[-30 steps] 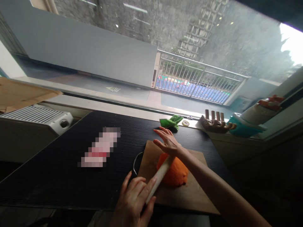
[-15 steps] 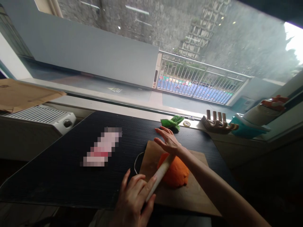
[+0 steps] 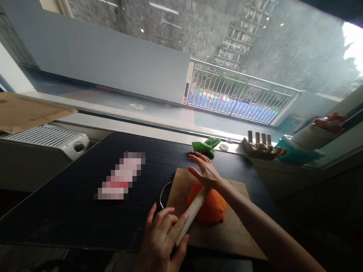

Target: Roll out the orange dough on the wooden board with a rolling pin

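A pale wooden rolling pin [image 3: 192, 212] lies slantwise across a mound of orange dough-like material [image 3: 215, 207], which rests on a wooden board [image 3: 238, 236]. My left hand [image 3: 163, 238] is at the near end of the pin, its thumb and index finger on either side of it and the other fingers bent and apart. At the far end, my right hand [image 3: 207, 173] presses its palm or heel on the pin with the fingers spread and stretched out. That end of the pin is hidden under the palm. The mound looks rounded and thick, with a rough lower edge.
The board lies on a black table [image 3: 70, 211]. A metal loop [image 3: 161, 194] sticks out at its left side. Beyond are a green cloth [image 3: 206, 145], a tape roll [image 3: 224, 147], a brown rack [image 3: 259, 147] and a teal container [image 3: 295, 153]. A blurred pinkish item [image 3: 121, 177] lies left.
My right hand has shifted slightly to the right, and the rolling pin has moved a little with it. My left hand stays nearly in place at the near end.
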`<state>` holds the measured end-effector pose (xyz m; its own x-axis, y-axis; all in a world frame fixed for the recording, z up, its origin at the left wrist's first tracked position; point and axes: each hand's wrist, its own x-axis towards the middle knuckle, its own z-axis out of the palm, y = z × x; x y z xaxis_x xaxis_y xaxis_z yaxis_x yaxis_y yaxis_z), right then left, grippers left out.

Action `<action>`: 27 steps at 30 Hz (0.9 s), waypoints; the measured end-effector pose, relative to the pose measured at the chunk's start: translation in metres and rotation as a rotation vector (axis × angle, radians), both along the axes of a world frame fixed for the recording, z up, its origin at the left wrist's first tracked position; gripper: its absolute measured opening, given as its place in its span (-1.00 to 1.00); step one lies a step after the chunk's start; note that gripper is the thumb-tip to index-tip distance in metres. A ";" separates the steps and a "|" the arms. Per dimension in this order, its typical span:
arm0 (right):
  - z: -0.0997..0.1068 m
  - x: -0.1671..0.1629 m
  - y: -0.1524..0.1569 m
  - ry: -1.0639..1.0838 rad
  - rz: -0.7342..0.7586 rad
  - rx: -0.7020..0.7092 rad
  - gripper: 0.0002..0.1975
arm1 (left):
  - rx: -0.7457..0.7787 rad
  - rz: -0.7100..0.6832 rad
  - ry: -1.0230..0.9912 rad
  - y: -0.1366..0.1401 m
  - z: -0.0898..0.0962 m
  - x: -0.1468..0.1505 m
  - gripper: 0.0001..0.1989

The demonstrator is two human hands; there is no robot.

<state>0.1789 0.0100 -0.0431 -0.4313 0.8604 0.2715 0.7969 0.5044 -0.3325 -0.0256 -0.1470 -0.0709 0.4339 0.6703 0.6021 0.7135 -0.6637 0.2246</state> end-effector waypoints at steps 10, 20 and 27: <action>-0.004 0.035 -0.029 -0.009 -0.001 -0.015 -0.53 | 0.051 -0.121 0.009 -0.010 -0.004 0.015 -0.51; 0.009 -0.036 0.022 -0.057 0.102 -0.054 -0.36 | -0.011 0.048 0.001 -0.004 0.001 0.001 -0.49; -0.005 0.041 -0.022 -0.065 0.035 -0.046 -0.52 | 0.053 -0.106 -0.191 -0.018 -0.022 0.034 -0.67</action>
<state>0.2197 -0.0123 -0.0480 -0.4766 0.8555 0.2024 0.7998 0.5175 -0.3041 0.0088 -0.1647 -0.0932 0.3743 0.5921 0.7137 0.5872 -0.7470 0.3118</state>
